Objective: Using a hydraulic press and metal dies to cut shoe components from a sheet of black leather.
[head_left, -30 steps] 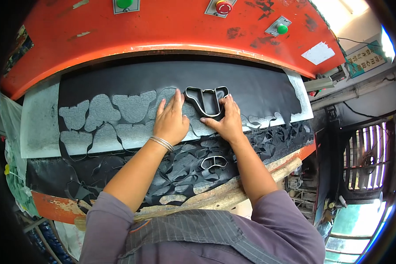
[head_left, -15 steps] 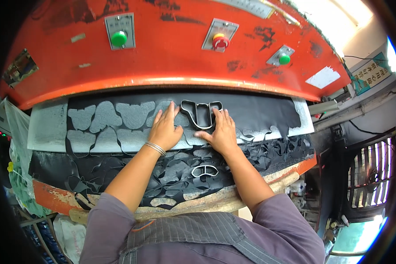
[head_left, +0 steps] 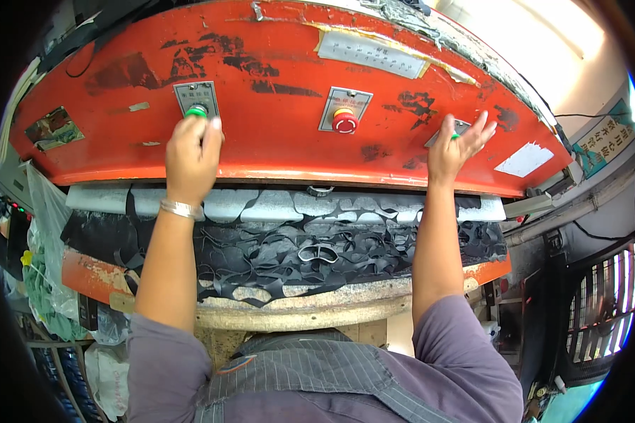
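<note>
My left hand (head_left: 192, 158), its fingers curled in, is raised against the left green push button (head_left: 196, 111) on the orange machine front (head_left: 275, 134). My right hand (head_left: 457, 149) has its fingers spread, with the heel of the thumb at the right green button (head_left: 456, 135), which it mostly hides. Under the machine's lower edge only the near tip of a metal cutting die (head_left: 320, 190) shows. Black sheet material (head_left: 215, 204) with cut-out shapes lies on the pale cutting board (head_left: 148, 202). A smaller cutting die (head_left: 318, 254) rests on the black scraps (head_left: 261, 247).
A red stop button (head_left: 344, 121) sits between the green ones. Nearer to me runs a worn wooden edge (head_left: 303, 319). Plastic bags (head_left: 49, 247) hang at the left. At the right are a metal bar (head_left: 578, 194) and a black grille (head_left: 603, 310).
Both hands have left the larger die and gone up to the two green buttons. The orange machine front now covers most of that die and the board. My view has shifted upward.
</note>
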A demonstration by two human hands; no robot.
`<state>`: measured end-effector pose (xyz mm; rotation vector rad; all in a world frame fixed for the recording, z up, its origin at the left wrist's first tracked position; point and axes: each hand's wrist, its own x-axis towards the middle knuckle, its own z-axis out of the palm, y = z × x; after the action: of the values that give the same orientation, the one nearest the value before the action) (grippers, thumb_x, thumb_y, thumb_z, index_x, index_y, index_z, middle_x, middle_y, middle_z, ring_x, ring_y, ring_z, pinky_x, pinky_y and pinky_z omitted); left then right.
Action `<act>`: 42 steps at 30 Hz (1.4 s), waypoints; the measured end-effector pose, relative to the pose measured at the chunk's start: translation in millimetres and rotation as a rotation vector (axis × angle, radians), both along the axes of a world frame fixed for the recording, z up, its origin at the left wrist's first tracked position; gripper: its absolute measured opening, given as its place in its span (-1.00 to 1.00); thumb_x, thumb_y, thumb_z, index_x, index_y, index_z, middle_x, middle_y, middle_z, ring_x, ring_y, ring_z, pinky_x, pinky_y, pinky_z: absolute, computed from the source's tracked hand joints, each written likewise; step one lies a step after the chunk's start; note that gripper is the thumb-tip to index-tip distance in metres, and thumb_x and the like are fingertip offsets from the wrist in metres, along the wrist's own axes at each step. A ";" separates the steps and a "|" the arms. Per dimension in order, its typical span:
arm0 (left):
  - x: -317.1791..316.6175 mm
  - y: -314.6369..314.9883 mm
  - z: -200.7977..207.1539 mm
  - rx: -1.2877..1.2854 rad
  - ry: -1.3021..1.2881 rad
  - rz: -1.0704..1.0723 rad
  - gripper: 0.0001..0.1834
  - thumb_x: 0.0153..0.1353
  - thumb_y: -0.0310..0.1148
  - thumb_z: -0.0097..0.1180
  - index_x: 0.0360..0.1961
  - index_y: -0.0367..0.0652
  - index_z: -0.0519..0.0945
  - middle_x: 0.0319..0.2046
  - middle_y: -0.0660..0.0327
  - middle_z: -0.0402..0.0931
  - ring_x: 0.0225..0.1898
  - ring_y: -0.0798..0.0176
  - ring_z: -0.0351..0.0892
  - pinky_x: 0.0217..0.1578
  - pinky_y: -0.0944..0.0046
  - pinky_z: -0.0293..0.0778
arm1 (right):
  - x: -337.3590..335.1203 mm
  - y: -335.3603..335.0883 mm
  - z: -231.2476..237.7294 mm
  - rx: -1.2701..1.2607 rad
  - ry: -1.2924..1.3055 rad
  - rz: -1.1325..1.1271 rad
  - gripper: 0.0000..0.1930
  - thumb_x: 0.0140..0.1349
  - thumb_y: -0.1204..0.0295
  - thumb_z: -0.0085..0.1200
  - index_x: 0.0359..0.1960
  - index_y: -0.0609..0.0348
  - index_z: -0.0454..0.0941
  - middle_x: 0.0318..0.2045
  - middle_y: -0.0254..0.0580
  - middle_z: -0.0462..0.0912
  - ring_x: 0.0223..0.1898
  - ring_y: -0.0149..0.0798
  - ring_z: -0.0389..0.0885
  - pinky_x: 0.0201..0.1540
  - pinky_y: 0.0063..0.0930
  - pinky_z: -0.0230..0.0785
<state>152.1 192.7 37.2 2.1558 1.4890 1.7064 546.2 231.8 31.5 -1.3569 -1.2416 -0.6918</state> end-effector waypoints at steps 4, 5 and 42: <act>16.7 -84.4 -53.5 -0.376 0.097 -0.200 -0.69 0.21 -0.36 0.09 -0.66 -0.20 0.41 -0.62 0.08 0.37 -0.55 0.00 0.37 -0.49 0.11 0.31 | -40.0 -80.1 -45.2 -0.273 -0.085 0.624 -0.50 0.10 0.27 0.23 0.06 0.21 0.46 0.06 0.04 0.47 0.16 0.05 0.34 0.24 -0.10 0.13; 22.5 -106.8 -68.9 -0.422 0.164 -0.299 -0.70 0.19 -0.32 0.12 -0.65 -0.17 0.44 -0.60 0.08 0.39 -0.53 -0.01 0.40 -0.50 0.09 0.34 | -57.8 -110.7 -67.5 -0.539 -0.071 0.742 -0.47 0.03 0.22 0.29 0.03 0.19 0.49 -0.01 0.00 0.52 0.06 0.02 0.44 0.14 -0.12 0.24; 101.4 -211.3 -114.3 -0.588 -1.011 -0.249 -0.31 0.29 -0.28 0.11 0.34 -0.26 0.09 0.15 0.03 0.32 0.17 0.20 0.32 0.15 0.22 0.30 | -131.7 -133.7 -63.1 -0.772 -0.398 1.350 -0.24 0.00 0.11 0.21 0.23 0.24 0.31 -0.07 0.19 0.41 -0.07 0.12 0.38 0.01 -0.12 0.27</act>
<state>253.5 -18.6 -77.1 0.8851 1.1200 1.5718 414.5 98.1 -31.6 -0.5959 -2.4601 0.5697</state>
